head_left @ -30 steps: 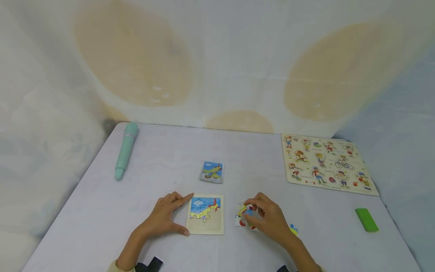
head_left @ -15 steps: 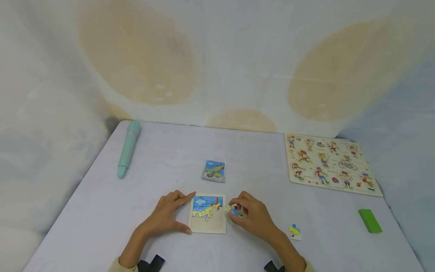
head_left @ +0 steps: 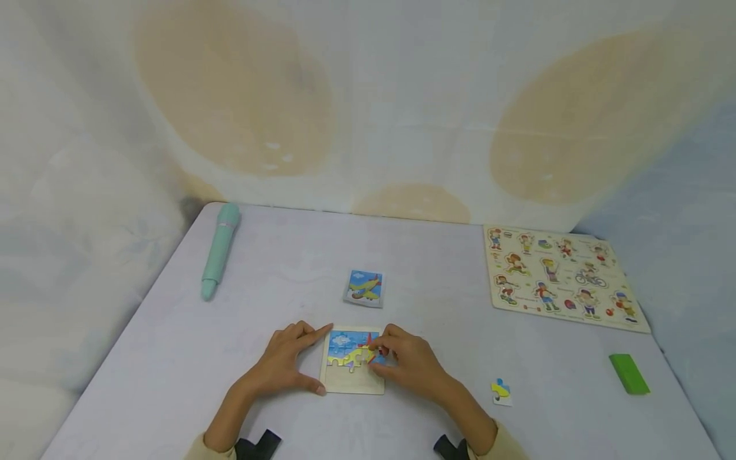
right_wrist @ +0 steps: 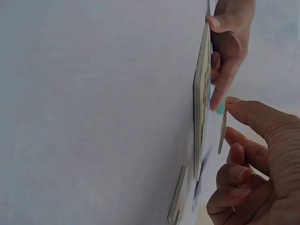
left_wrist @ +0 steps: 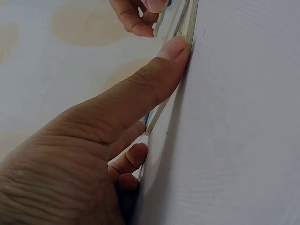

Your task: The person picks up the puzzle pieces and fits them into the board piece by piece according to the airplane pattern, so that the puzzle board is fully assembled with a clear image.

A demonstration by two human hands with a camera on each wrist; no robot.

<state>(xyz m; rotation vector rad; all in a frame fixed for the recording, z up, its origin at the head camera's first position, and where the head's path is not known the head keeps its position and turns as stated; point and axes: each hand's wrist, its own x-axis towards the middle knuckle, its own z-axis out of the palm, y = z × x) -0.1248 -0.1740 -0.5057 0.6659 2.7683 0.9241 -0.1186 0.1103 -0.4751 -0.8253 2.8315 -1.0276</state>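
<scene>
A jigsaw tray (head_left: 353,385) lies flat on the table, its upper part filled with joined pieces of a blue sky and a yellow plane. My left hand (head_left: 282,361) rests at its left edge. The straight index finger touches the top corner and the thumb (left_wrist: 174,49) presses the bottom one. Over the tray's right side, my right hand (head_left: 411,364) pinches a puzzle piece (right_wrist: 222,136) between thumb and finger. In the right wrist view this piece is tilted and apart from the tray. Its picture is mostly hidden by my fingers.
A loose puzzle piece (head_left: 501,392) lies right of my right hand. Behind the tray is a small plane picture (head_left: 365,289). A mint-green microphone-shaped stick (head_left: 221,251), a wooden board of child figures (head_left: 566,278) and a green block (head_left: 629,374) lie farther out.
My right hand has moved left, from the table beside the tray to over the tray's right side, carrying the puzzle piece. My left hand has stayed at the tray's left edge.
</scene>
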